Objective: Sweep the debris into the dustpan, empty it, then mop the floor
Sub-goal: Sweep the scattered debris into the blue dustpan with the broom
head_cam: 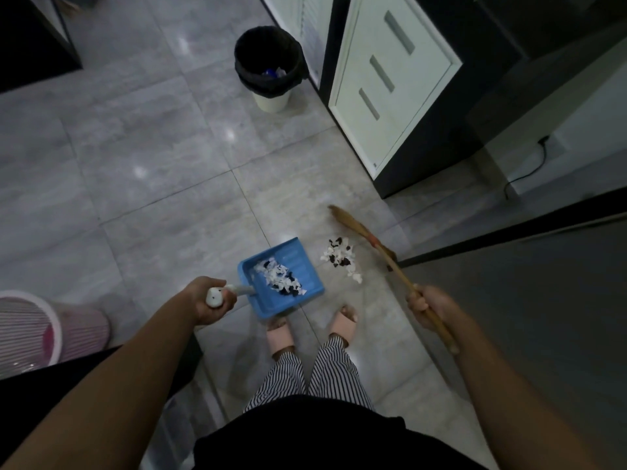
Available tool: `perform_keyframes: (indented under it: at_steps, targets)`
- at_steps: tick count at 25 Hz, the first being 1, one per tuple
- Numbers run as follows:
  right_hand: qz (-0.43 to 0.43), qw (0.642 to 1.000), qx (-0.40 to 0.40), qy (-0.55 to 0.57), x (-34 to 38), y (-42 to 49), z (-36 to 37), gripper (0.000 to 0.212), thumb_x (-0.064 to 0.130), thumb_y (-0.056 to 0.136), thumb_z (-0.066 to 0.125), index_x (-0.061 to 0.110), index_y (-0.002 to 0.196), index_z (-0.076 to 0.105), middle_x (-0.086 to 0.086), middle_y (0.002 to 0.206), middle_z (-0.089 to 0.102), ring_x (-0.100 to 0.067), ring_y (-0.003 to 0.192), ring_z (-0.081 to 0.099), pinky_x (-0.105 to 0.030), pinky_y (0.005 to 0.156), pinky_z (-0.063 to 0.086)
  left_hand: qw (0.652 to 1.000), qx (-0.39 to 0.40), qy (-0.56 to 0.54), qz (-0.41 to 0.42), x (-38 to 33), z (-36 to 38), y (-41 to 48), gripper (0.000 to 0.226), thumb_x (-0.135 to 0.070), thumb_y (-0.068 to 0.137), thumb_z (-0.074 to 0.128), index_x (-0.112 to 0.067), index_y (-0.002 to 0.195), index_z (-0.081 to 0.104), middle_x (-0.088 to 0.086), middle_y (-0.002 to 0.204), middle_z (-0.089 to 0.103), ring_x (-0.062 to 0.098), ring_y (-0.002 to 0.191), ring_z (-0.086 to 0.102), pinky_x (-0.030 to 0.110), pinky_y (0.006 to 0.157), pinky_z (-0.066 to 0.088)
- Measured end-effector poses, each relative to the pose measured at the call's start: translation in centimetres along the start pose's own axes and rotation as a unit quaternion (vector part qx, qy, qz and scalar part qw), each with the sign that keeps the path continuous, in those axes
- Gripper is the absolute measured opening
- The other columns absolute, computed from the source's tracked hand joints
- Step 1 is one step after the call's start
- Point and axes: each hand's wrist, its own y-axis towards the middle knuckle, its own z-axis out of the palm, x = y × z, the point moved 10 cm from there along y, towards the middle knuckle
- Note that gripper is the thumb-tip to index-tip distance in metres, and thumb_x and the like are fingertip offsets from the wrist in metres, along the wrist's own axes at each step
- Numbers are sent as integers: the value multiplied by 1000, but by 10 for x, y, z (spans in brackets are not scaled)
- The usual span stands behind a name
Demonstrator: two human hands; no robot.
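Standing on the glossy grey tiled floor (135,147), a person in striped trousers and pale pink slippers (344,325) works in dim light, with ceiling lamps glinting off the tiles. The left grip (212,301), a bare hand, is curled tight round the white handle (217,296) of a blue plastic dustpan (300,262). The pan sits low just ahead of the left slipper; whether it touches the floor I cannot tell. A heap of white and black paper scraps (280,281) lies inside the pan. Just beside its right edge, on the tile, lies a smaller pile of the same scraps (341,257). The right grip (429,305) is closed round the wooden stick of a straw broom (353,228), whose bristles lie just beyond that pile. Farther off stands a cream waste bin with a black liner (271,101), some rubbish inside it, close to a white cabinet with three slot handles (390,96) framed in black. A pink striped basket (78,329) sits at the left, and a black cable (529,171) trails from a wall socket at the right.
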Motion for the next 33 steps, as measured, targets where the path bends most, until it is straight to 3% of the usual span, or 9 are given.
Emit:
perform_keyframes:
  at_steps: [2, 5, 10, 14, 19, 23, 28, 33]
  targets:
    - [-7, 999, -2, 42, -6, 4, 6, 40, 24, 107, 23, 14, 70, 33, 3, 34, 36, -5, 19, 29, -8, 23, 21, 1000, -2, -3, 2, 2, 6, 3, 35, -21, 101, 39, 7, 122, 34, 10, 74, 41, 8, 47, 47, 15, 33, 45]
    - [-21, 999, -23, 14, -22, 11, 29, 31, 15, 104, 23, 13, 75, 35, 3, 35, 36, -4, 19, 27, -6, 25, 19, 1000, -10, 4, 7, 7, 20, 8, 34, -19, 101, 40, 7, 122, 35, 10, 75, 43, 9, 49, 47, 16, 33, 46]
    - [48, 998, 24, -26, -69, -7, 64, 32, 16, 103, 25, 9, 76, 41, 0, 43, 40, -5, 21, 28, -8, 24, 21, 999, -34, -8, 30, 14, 41, 15, 27, -16, 99, 43, 3, 118, 38, 12, 77, 45, 10, 61, 47, 18, 32, 46]
    - [65, 996, 58, 20, -85, -30, 33, 41, 27, 106, 28, 11, 71, 41, 2, 42, 39, -5, 22, 28, -10, 22, 22, 999, -33, -8, 35, 23, 50, 16, 26, -15, 99, 43, 0, 120, 38, 11, 79, 45, 10, 61, 48, 19, 32, 47]
    - [15, 997, 22, 71, -76, -40, -27, 35, 24, 107, 28, 10, 77, 40, 1, 43, 40, -5, 22, 28, -11, 22, 22, 999, -20, 2, 34, 41, 44, 7, 27, -17, 101, 40, 3, 118, 36, 11, 77, 43, 8, 60, 44, 17, 34, 47]
    - [8, 999, -19, 46, -91, -15, -33, 31, 17, 104, 25, 10, 78, 39, 0, 57, 38, -6, 21, 28, -10, 23, 22, 999, -11, 17, 37, 59, 37, 5, 31, -19, 102, 38, 6, 118, 35, 12, 75, 41, 7, 59, 41, 16, 33, 46]
    - [25, 999, 33, 6, -134, -2, -13, 28, 13, 102, 24, 10, 79, 39, 0, 45, 40, -6, 22, 28, -10, 24, 20, 998, -22, 4, 55, 78, 35, 9, 29, -18, 102, 38, 3, 121, 34, 9, 76, 42, 7, 59, 43, 16, 33, 45]
    - [-6, 997, 45, 64, -154, -23, -69, 26, 21, 106, 30, 9, 87, 43, 0, 50, 41, -5, 24, 27, -10, 23, 20, 999, -14, 26, 44, 99, 24, 4, 32, -21, 101, 38, 3, 121, 35, 6, 75, 40, 6, 60, 42, 15, 35, 46]
